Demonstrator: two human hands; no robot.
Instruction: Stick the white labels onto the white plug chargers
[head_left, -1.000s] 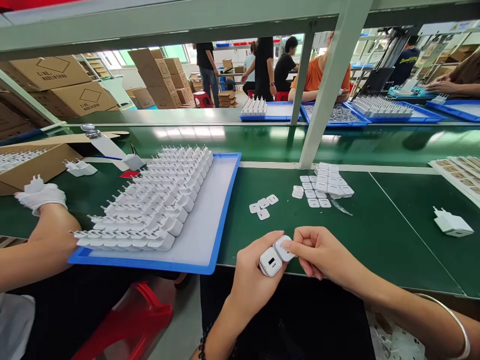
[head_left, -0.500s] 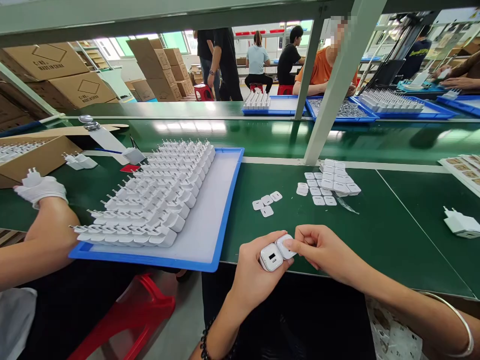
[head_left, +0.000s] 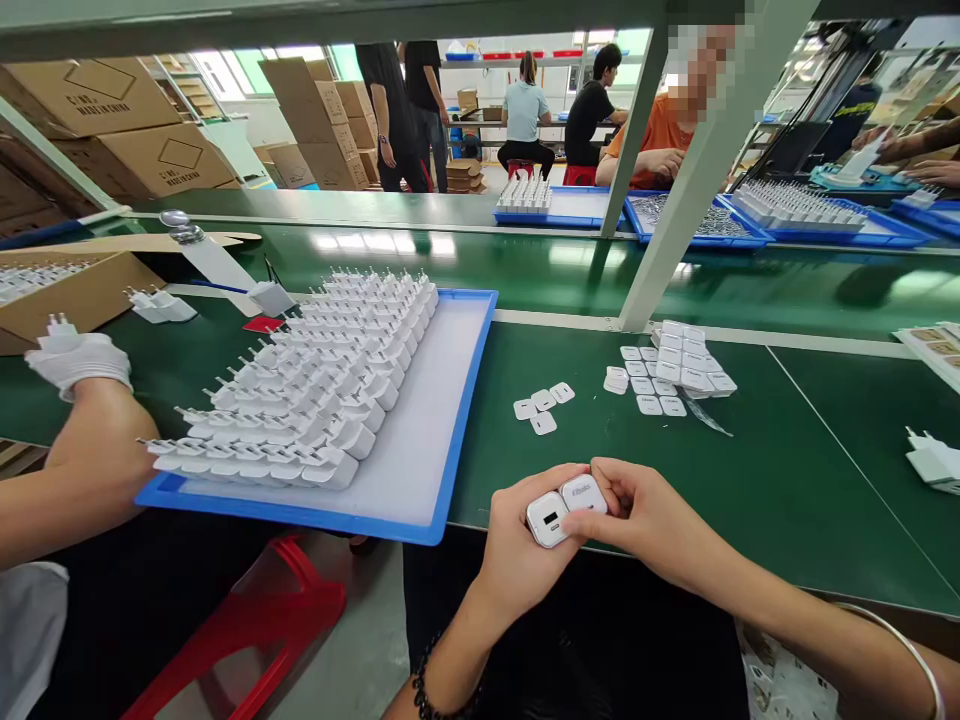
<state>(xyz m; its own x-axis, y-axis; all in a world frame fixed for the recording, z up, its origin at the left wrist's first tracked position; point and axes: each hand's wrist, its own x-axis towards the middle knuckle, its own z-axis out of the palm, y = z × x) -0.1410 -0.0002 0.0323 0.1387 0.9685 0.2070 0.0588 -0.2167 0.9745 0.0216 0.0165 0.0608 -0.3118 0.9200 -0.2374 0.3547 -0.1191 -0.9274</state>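
Observation:
Two white plug chargers sit side by side in my left hand (head_left: 514, 548), whose fingers wrap round them. The left charger (head_left: 545, 508) shows a dark USB port and a smaller slot. On the end of the right charger (head_left: 582, 490) lies a pale face with grey lettering. My right hand (head_left: 646, 508) is closed about that right charger, its thumb lying across the front near both ends. The plug pins of the two are hidden in my hands. Just beyond lie several loose white face plates (head_left: 543, 400) with small slots.
Left stands a blue-rimmed tray (head_left: 466, 420) with rows of chargers, pins up. Stacked sheets of face plates (head_left: 686, 360) lie back right, near a metal post (head_left: 660, 240). A lone charger (head_left: 934, 460) sits far right. A co-worker's gloved hand (head_left: 79, 362) holds a charger at left.
The right thumb has slid from the right charger's face down toward the left one, uncovering grey lettering. The whole view has shifted slightly. Both chargers stay in my hands.

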